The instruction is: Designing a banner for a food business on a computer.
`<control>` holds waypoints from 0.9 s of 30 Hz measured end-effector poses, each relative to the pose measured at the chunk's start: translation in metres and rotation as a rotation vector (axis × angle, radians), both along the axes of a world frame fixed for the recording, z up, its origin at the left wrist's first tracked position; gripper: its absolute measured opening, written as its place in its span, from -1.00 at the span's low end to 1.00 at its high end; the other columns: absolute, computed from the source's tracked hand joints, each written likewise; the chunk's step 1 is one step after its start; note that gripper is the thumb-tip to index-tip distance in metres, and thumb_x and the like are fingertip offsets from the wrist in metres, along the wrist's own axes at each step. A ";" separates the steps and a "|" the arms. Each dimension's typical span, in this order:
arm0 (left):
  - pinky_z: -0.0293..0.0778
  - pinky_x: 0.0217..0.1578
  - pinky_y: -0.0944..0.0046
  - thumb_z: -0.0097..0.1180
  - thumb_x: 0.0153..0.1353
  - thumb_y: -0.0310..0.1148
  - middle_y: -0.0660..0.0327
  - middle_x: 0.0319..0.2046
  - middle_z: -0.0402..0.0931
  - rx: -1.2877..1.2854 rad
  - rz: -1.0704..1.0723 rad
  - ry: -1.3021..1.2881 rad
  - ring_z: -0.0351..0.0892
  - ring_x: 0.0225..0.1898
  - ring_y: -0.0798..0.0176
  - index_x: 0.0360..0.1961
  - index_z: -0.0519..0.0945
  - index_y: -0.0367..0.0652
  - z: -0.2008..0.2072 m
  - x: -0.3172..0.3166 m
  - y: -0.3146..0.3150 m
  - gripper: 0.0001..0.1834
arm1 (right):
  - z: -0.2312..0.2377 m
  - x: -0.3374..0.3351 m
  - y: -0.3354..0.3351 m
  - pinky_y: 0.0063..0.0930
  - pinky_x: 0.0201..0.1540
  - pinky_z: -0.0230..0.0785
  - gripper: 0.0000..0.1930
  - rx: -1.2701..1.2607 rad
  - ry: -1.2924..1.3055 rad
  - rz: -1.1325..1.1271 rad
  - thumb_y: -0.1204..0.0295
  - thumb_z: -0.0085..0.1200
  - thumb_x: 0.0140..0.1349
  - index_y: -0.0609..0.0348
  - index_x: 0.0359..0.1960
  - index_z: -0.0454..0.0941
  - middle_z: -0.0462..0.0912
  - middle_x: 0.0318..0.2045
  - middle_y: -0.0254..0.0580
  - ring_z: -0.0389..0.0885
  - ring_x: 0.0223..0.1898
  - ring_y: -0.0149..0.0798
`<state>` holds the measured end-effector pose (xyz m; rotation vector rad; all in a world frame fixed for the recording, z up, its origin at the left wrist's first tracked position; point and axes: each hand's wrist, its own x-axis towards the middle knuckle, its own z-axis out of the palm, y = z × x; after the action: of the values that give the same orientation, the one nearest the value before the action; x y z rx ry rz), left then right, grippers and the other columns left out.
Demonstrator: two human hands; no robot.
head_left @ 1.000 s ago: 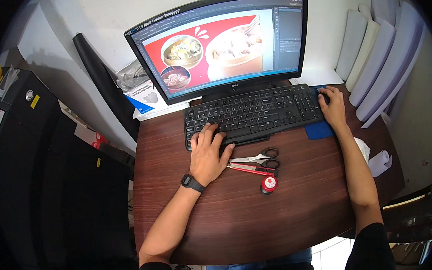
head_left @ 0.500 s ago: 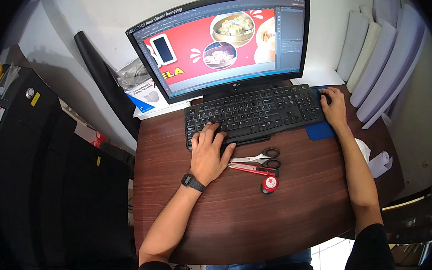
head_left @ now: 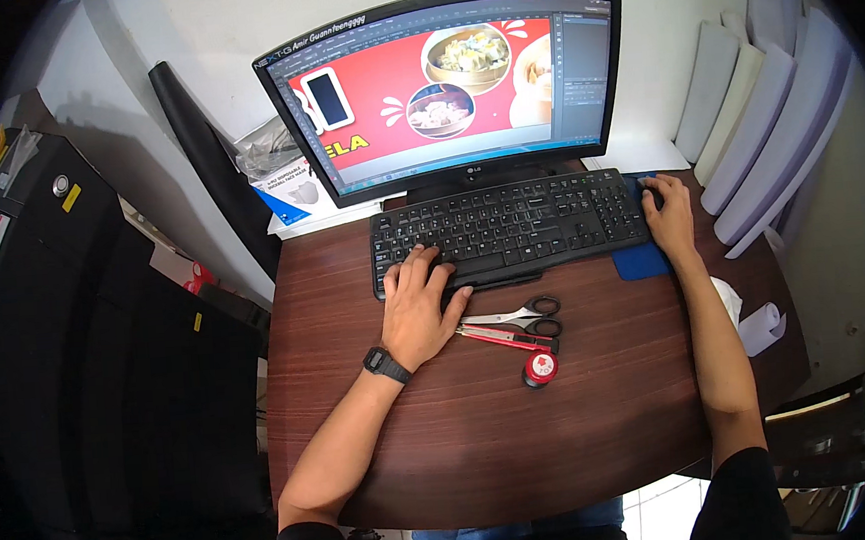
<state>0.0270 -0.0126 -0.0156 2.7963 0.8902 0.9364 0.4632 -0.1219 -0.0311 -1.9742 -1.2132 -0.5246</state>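
My left hand (head_left: 415,311) rests with its fingers spread over the lower left keys of a black keyboard (head_left: 510,224), a dark watch on its wrist. My right hand (head_left: 671,221) is curled over a black computer mouse (head_left: 654,196), most of it hidden under the palm and fingers. Beneath the mouse lies a blue mouse pad (head_left: 641,263). Beyond the keyboard a monitor (head_left: 430,95) displays a red layout with pictures of food in round steamers. By my left thumb lie black-handled scissors (head_left: 526,316) and a red box cutter (head_left: 518,338).
A small round red-and-black item (head_left: 540,368) sits in front of the cutter on the brown desk (head_left: 485,447). Several large pale rolls (head_left: 774,126) lean at the right wall. A white paper roll (head_left: 761,330) lies beside my right forearm. A tall black machine (head_left: 95,324) stands left of the desk.
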 end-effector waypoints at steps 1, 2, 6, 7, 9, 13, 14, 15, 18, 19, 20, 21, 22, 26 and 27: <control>0.13 0.36 -0.14 0.30 0.32 -0.17 -0.05 0.27 0.44 0.001 -0.002 0.001 0.29 0.44 -0.15 0.06 0.63 -0.20 0.000 0.000 0.000 -0.59 | -0.001 0.002 0.000 -0.13 0.26 0.41 -0.74 0.001 -0.001 -0.001 0.41 0.21 0.30 0.17 -0.01 0.72 0.64 0.09 0.00 0.55 0.16 0.09; 0.13 0.35 -0.14 0.30 0.32 -0.16 -0.05 0.27 0.44 0.003 -0.005 0.001 0.29 0.43 -0.15 0.07 0.63 -0.20 0.000 0.000 0.000 -0.59 | -0.002 0.005 -0.001 -0.12 0.25 0.41 -0.73 -0.005 -0.012 0.003 0.41 0.21 0.30 0.17 0.00 0.71 0.64 0.08 0.00 0.55 0.16 0.09; 0.13 0.35 -0.15 0.31 0.31 -0.17 -0.06 0.26 0.44 -0.002 -0.007 -0.008 0.28 0.44 -0.15 0.02 0.63 -0.22 0.000 0.000 0.000 -0.61 | -0.002 0.005 0.000 -0.10 0.22 0.42 -0.69 0.022 -0.020 0.020 0.40 0.22 0.29 0.19 0.05 0.67 0.64 0.05 0.01 0.55 0.13 0.11; 0.15 0.34 -0.15 0.32 0.30 -0.18 -0.07 0.26 0.44 0.013 -0.010 -0.020 0.31 0.40 -0.17 -0.03 0.62 -0.23 0.001 0.000 0.000 -0.63 | -0.001 0.003 0.000 -0.10 0.22 0.42 -0.69 0.022 -0.020 0.021 0.40 0.22 0.29 0.19 0.05 0.67 0.64 0.05 0.01 0.55 0.13 0.11; 0.16 0.34 -0.14 0.33 0.29 -0.20 -0.08 0.25 0.44 0.028 -0.011 -0.032 0.34 0.36 -0.18 -0.09 0.61 -0.25 0.001 -0.001 0.001 -0.65 | 0.001 -0.001 0.001 -0.09 0.21 0.42 -0.67 0.010 -0.003 0.002 0.39 0.23 0.29 0.21 0.07 0.66 0.63 0.03 0.00 0.55 0.12 0.12; 0.20 0.30 -0.11 0.37 0.25 -0.22 -0.11 0.23 0.44 -0.037 -0.013 -0.064 0.40 0.21 -0.20 -0.15 0.57 -0.28 0.003 -0.001 0.001 -0.64 | 0.000 0.002 0.000 -0.09 0.20 0.42 -0.67 0.017 -0.012 0.010 0.38 0.24 0.28 0.20 0.06 0.66 0.62 0.04 0.00 0.54 0.12 0.11; 0.21 0.29 -0.10 0.38 0.24 -0.23 -0.11 0.23 0.44 -0.022 -0.012 -0.062 0.41 0.18 -0.20 -0.14 0.56 -0.28 0.003 0.000 0.000 -0.63 | -0.001 0.002 0.000 -0.09 0.21 0.42 -0.67 0.002 -0.006 0.008 0.38 0.23 0.29 0.20 0.05 0.66 0.62 0.05 -0.01 0.54 0.13 0.11; 0.21 0.29 -0.10 0.38 0.24 -0.23 -0.11 0.23 0.44 -0.022 -0.012 -0.062 0.41 0.18 -0.20 -0.14 0.56 -0.28 0.002 0.000 0.000 -0.63 | -0.001 0.003 0.000 -0.10 0.21 0.41 -0.68 -0.013 0.000 0.005 0.38 0.23 0.29 0.20 0.05 0.66 0.62 0.07 -0.01 0.54 0.13 0.10; 0.20 0.31 -0.10 0.37 0.24 -0.22 -0.10 0.25 0.42 -0.019 -0.012 -0.068 0.40 0.21 -0.20 -0.09 0.56 -0.28 0.001 0.000 0.001 -0.61 | -0.003 0.005 0.000 -0.11 0.23 0.41 -0.69 0.021 -0.016 0.027 0.38 0.23 0.30 0.19 0.04 0.67 0.62 0.08 -0.01 0.54 0.15 0.09; 0.19 0.31 -0.09 0.36 0.24 -0.21 -0.09 0.26 0.42 -0.006 -0.011 -0.061 0.39 0.22 -0.19 -0.06 0.56 -0.28 0.001 0.000 0.002 -0.60 | -0.002 0.004 0.000 -0.11 0.23 0.41 -0.69 0.021 -0.016 0.027 0.38 0.23 0.30 0.19 0.04 0.67 0.62 0.08 -0.01 0.54 0.15 0.09; 0.18 0.32 -0.09 0.36 0.25 -0.20 -0.09 0.27 0.41 0.008 -0.010 -0.054 0.39 0.24 -0.18 -0.03 0.56 -0.28 0.000 0.000 0.002 -0.58 | -0.001 0.002 0.001 -0.11 0.23 0.41 -0.70 0.030 -0.010 0.024 0.38 0.23 0.30 0.19 0.04 0.68 0.62 0.08 -0.01 0.54 0.15 0.09; 0.18 0.32 -0.09 0.36 0.25 -0.20 -0.09 0.27 0.41 0.008 -0.010 -0.054 0.39 0.24 -0.18 -0.03 0.56 -0.28 0.001 0.000 0.002 -0.58 | 0.000 0.002 0.001 -0.11 0.24 0.41 -0.70 0.040 -0.003 0.022 0.38 0.23 0.30 0.18 0.03 0.68 0.62 0.08 -0.01 0.54 0.15 0.08; 0.17 0.33 -0.09 0.35 0.26 -0.19 -0.09 0.27 0.41 0.012 0.000 -0.050 0.38 0.26 -0.16 0.00 0.56 -0.28 0.001 0.000 0.001 -0.56 | 0.000 0.002 0.000 -0.11 0.24 0.41 -0.70 0.040 -0.004 0.021 0.38 0.23 0.30 0.18 0.03 0.68 0.62 0.08 -0.01 0.54 0.15 0.08; 0.16 0.33 -0.10 0.32 0.28 -0.16 -0.08 0.27 0.42 0.020 0.056 -0.031 0.36 0.31 -0.10 0.07 0.57 -0.28 0.002 0.000 0.000 -0.52 | 0.001 -0.001 -0.001 -0.12 0.23 0.41 -0.71 0.012 0.013 0.031 0.38 0.24 0.28 0.17 0.01 0.69 0.63 0.07 -0.02 0.54 0.14 0.08; 0.16 0.33 -0.10 0.32 0.28 -0.16 -0.08 0.27 0.42 0.020 0.057 -0.030 0.36 0.31 -0.10 0.07 0.57 -0.28 0.002 0.000 0.001 -0.52 | 0.001 -0.002 0.000 -0.12 0.22 0.42 -0.71 0.004 0.022 0.029 0.38 0.24 0.28 0.17 0.00 0.69 0.63 0.06 -0.03 0.55 0.14 0.08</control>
<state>0.0270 -0.0120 -0.0140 2.7794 0.9664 0.9983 0.4614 -0.1221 -0.0304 -1.9514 -1.2241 -0.4891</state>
